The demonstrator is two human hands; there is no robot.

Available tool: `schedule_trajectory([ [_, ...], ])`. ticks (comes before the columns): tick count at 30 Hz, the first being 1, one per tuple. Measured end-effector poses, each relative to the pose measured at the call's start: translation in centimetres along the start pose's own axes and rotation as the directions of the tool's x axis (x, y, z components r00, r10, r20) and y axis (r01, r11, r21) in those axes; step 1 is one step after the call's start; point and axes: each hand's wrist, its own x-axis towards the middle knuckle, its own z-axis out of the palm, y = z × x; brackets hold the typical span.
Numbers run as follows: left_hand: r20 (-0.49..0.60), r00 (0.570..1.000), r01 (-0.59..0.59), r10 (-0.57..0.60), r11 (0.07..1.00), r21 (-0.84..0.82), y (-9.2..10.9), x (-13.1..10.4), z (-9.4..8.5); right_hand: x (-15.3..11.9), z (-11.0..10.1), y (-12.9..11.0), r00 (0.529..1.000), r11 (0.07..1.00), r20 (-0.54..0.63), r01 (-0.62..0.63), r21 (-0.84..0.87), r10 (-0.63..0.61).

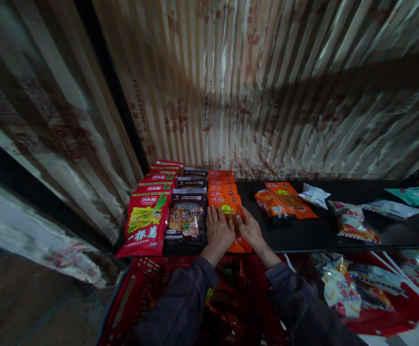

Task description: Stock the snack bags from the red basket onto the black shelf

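Observation:
A row of overlapping orange snack packs (224, 198) lies on the black shelf (325, 230). My left hand (219, 230) rests flat on the left side of the front orange pack, fingers extended. On its right side lies my right hand (251, 231), fingers spread against the pack's edge. Black-topped potato-chip packs (186, 216) overlap in a row just left of my left hand. Farther left, red packs (146, 223) with a yellow and green picture form another row.
Loose orange packs (285, 199), a white pack (314, 194), a red and white pack (353, 221) and a green pack (416, 194) lie rightward. Below the shelf are a red basket (123, 298) and more bagged snacks (341, 288). A patterned curtain (231, 96) hangs behind.

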Motion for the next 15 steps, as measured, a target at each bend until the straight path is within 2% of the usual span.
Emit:
schedule_trajectory([
  [4, 0.013, 1.000, -0.005, 0.005, 1.000, -0.011, -0.15, 0.25, -0.15, -0.08, 0.10, -0.19, 1.000, 1.000, -0.015, -0.016, -0.008, 0.016],
  [15, -0.032, 0.998, 0.044, -0.045, 0.998, -0.038, 0.16, 0.37, 0.19, 0.34, -0.03, 0.66, 0.999, 0.998, -0.020, 0.043, 0.034, -0.043],
])
